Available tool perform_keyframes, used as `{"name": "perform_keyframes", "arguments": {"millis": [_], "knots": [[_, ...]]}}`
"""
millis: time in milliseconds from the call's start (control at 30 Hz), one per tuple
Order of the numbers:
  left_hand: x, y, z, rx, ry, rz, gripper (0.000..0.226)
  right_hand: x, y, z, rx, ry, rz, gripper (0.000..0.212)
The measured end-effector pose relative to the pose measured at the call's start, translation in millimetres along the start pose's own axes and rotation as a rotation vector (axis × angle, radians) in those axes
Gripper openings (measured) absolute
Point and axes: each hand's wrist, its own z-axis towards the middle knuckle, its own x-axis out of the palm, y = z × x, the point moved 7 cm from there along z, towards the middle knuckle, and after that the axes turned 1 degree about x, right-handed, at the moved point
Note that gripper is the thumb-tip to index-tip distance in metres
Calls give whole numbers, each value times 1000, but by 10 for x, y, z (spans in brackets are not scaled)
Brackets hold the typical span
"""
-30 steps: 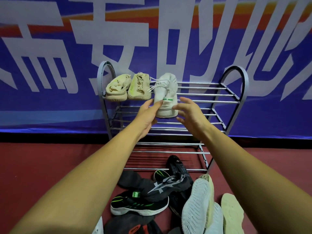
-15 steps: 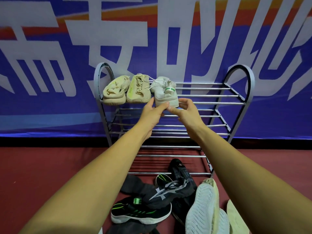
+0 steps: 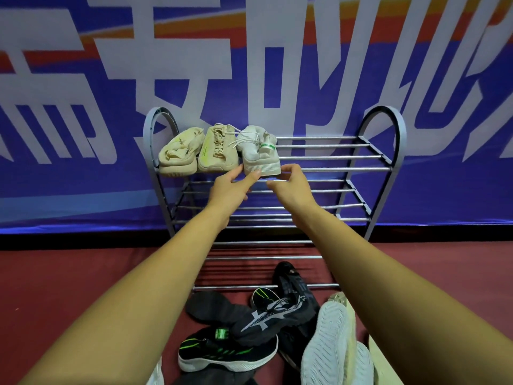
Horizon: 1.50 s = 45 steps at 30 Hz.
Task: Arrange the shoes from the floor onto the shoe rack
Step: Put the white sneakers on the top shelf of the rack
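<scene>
A white lace-up shoe (image 3: 259,154) with a green heel tab stands on the top shelf of the grey metal shoe rack (image 3: 384,168), right beside two beige shoes (image 3: 177,155) (image 3: 218,150). My left hand (image 3: 230,190) pinches the left corner of its heel between thumb and fingers. My right hand (image 3: 294,187) holds the right corner with curled fingers. On the red floor in front of the rack lies a pile of shoes: a black one with green stripes (image 3: 227,354), a black one with a white pattern (image 3: 266,320), and a white one sole-up (image 3: 327,343).
The rack has three tiers of bars, and only the left of the top tier holds shoes. A blue banner (image 3: 83,176) with large white letters hangs right behind it. Red floor (image 3: 69,279) stretches to the left of the pile.
The white shoe went from hanging tilted at the front of the top shelf to standing flat on it beside the beige pair. Both hands followed it, staying at its heel.
</scene>
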Motion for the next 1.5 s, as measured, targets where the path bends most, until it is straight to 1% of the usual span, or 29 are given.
{"name": "perform_keyframes", "arguments": {"millis": [133, 333, 433, 567, 667, 733, 833, 967, 1000, 1067, 1167, 1300, 1367, 1467, 1500], "knots": [[-108, 73, -118, -34, 98, 96, 59, -45, -59, -100, 56, 58, -63, 50], [-391, 266, -320, -44, 176, 316, 51, 183, -154, -352, 97, 200, -160, 44], [-479, 364, -465, -80, 221, 430, 43, 383, -180, -509, 100, 254, -191, 46], [-601, 672, -730, -144, 310, 726, 31, 747, -371, -762, 121, 361, -287, 52], [-737, 1075, -989, -218, 318, 862, 27, 1088, -654, -1004, 140, 511, -448, 54], [-871, 1370, -1160, -295, 354, 915, 30, 1285, -870, -1162, 156, 580, -542, 48], [-1122, 1641, -1313, -382, 405, 1001, 35, 1575, -1158, -1391, 189, 659, -575, 33], [-1345, 1869, -1418, -437, 376, 1017, 35, 1958, -1488, -1661, 195, 767, -614, 14], [-1367, 1972, -1448, -451, 369, 1008, 35, 2037, -1566, -1716, 202, 791, -621, 13], [-1391, 2226, -1548, -490, 390, 997, 35, 2191, -1736, -1812, 211, 849, -664, 23], [-1465, 2660, -1724, -574, 457, 995, 40, 2433, -2042, -1919, 213, 915, -768, 32], [-1607, 3119, -1853, -643, 441, 976, 36, 2715, -2385, -2029, 213, 1001, -865, 25], [-1672, 3385, -1920, -674, 431, 941, 36, 2848, -2508, -2062, 207, 1045, -907, 19], [-1776, 3793, -2071, -752, 468, 913, 46, 3049, -2731, -2085, 205, 1078, -941, 28], [-1814, 3920, -2126, -780, 478, 908, 49, 3123, -2816, -2109, 222, 1094, -935, 28]]}}
